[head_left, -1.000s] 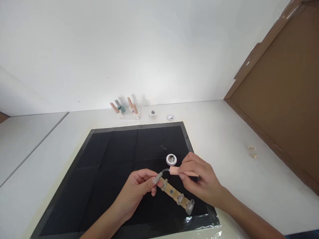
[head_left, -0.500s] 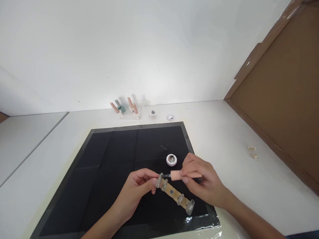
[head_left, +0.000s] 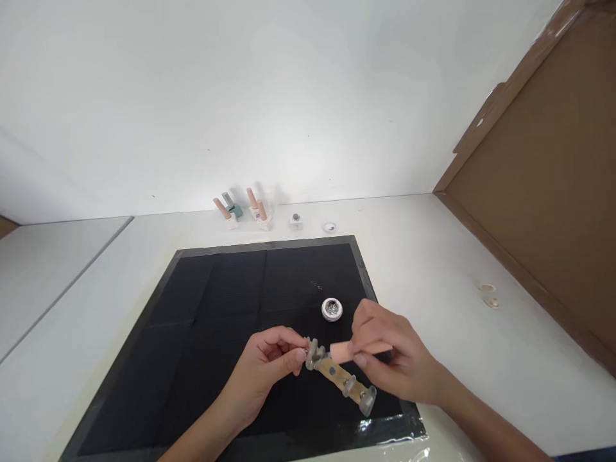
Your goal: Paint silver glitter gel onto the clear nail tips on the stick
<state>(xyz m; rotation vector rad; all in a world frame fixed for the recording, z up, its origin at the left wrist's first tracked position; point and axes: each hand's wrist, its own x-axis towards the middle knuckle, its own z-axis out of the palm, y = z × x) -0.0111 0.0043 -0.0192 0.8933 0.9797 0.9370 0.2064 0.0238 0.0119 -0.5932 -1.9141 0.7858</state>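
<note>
Near the mat's front edge (open mat behind), left hand pinched the nail strip; right hand gripped the brush, now lower.

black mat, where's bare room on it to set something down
The black mat is bare across its left half and far edge, from the left hand up to the border nearest the polish bottles. It is crowded at the near right: both hands, the nail tip strip, the pink brush handle in the right hand, and the small jar.
</note>
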